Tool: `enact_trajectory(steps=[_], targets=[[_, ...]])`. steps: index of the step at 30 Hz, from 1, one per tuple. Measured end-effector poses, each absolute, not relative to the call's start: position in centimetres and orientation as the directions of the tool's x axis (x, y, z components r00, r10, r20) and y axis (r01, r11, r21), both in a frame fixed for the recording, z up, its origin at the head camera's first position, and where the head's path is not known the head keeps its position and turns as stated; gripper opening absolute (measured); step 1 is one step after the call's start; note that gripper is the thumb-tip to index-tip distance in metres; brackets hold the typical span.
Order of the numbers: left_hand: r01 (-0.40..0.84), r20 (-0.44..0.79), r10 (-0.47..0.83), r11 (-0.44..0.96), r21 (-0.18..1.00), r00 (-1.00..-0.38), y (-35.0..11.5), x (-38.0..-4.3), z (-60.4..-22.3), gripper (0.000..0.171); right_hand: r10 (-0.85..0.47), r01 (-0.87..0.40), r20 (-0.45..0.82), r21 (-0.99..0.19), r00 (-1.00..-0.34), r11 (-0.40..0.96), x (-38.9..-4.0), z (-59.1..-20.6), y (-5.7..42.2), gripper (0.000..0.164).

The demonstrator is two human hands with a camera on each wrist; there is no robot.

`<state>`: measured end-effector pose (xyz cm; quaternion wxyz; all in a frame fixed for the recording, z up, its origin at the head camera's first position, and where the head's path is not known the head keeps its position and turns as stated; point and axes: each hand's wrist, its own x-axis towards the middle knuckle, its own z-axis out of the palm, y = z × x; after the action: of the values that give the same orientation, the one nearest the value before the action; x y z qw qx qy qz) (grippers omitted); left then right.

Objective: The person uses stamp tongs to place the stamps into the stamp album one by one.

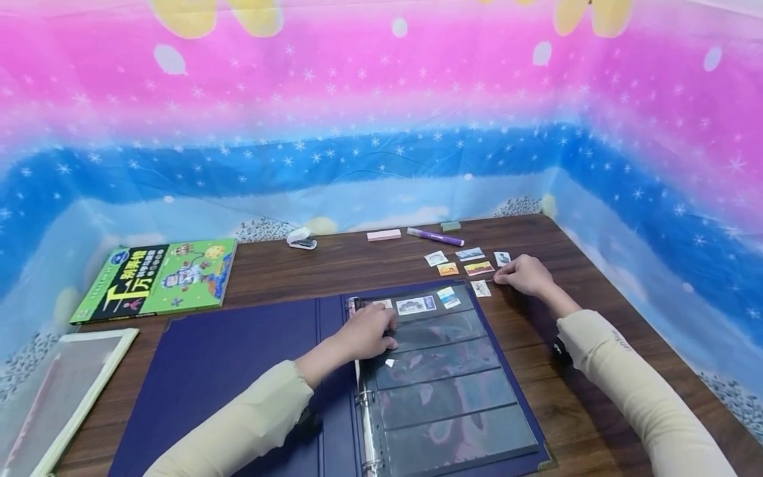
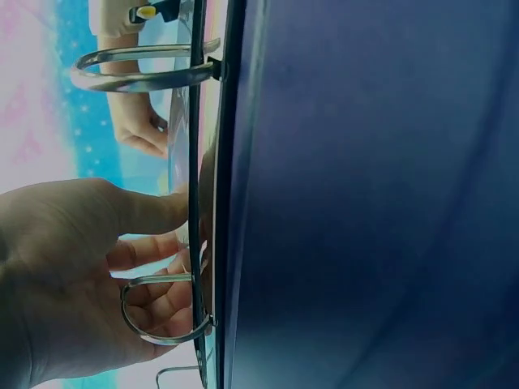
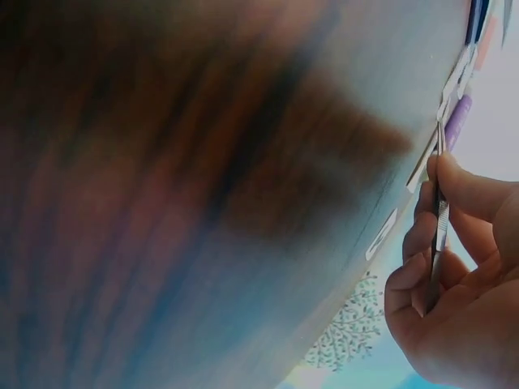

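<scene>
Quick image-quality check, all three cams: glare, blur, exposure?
Head: pinkish reflections on the glossy black pocket page, soft shadow beneath the cream fabric right sleeve. Left wrist: smooth navy binder cover dim and soft, round silver metal rings crisper. Right wrist: dark brown wooden table badly blurred, slim silver metal tweezers in the bare right hand fairly sharp.

Left hand (image 1: 366,329) is resting on the binder (image 1: 238,371), right hand (image 1: 526,275) is pinching beside it.
Both forearms (image 1: 238,424) are slanting inward, hands well apart.
</scene>
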<state>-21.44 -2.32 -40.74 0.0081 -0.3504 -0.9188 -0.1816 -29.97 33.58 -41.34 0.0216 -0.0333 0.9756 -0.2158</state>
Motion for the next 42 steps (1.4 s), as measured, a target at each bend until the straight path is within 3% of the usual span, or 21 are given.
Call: enact_trajectory(steps=[6, 9, 13, 17, 23, 26, 30, 42], targets=[[0.615, 0.122, 0.619, 0.698, 0.366, -0.775, -2.0, -21.4, -40.9, 0.026, -0.020, -0.059, 0.078, -0.537, -0.997, 0.841, -29.2, -39.1, 32.6, 0.028], [0.622, 0.122, 0.621, 0.710, 0.332, -0.774, -2.1, -21.4, -41.0, 0.023, -0.030, -0.118, 0.155, -0.599, -0.987, 0.792, -28.7, -37.3, 30.0, 0.028], [0.636, 0.123, 0.631, 0.718, 0.283, -0.766, -2.3, -21.5, -41.0, 0.023, -0.086, -0.176, 0.164, -0.682, -0.983, 0.710, -27.5, -36.4, 25.4, 0.025], [0.629, 0.112, 0.632, 0.704, 0.329, -0.767, -2.4, -22.0, -41.2, 0.026, -0.127, -0.173, 0.119, -0.719, -0.985, 0.673, -26.6, -37.2, 21.5, 0.021], [0.483, 0.041, 0.582, 0.631, 0.607, -0.812, -2.9, -23.1, -41.7, 0.035, -0.063, -0.028, -0.016, -0.769, -0.998, 0.638, -26.1, -39.5, 18.6, 0.021], [0.453, 0.030, 0.596, 0.576, 0.681, -0.803, -3.3, -23.2, -41.9, 0.028, -0.022, 0.031, -0.057, -0.778, -0.998, 0.628, -26.0, -40.3, 18.0, 0.023], [0.489, 0.067, 0.619, 0.544, 0.681, -0.782, -3.7, -23.3, -42.0, 0.008, 0.012, 0.053, -0.060, -0.762, -0.998, 0.646, -26.0, -40.7, 17.8, 0.023], [0.485, 0.127, 0.539, 0.599, 0.637, -0.833, -3.1, -23.3, -42.5, 0.009, -0.015, 0.097, -0.150, -0.704, -0.989, 0.704, -24.9, -41.2, 16.6, 0.018]])
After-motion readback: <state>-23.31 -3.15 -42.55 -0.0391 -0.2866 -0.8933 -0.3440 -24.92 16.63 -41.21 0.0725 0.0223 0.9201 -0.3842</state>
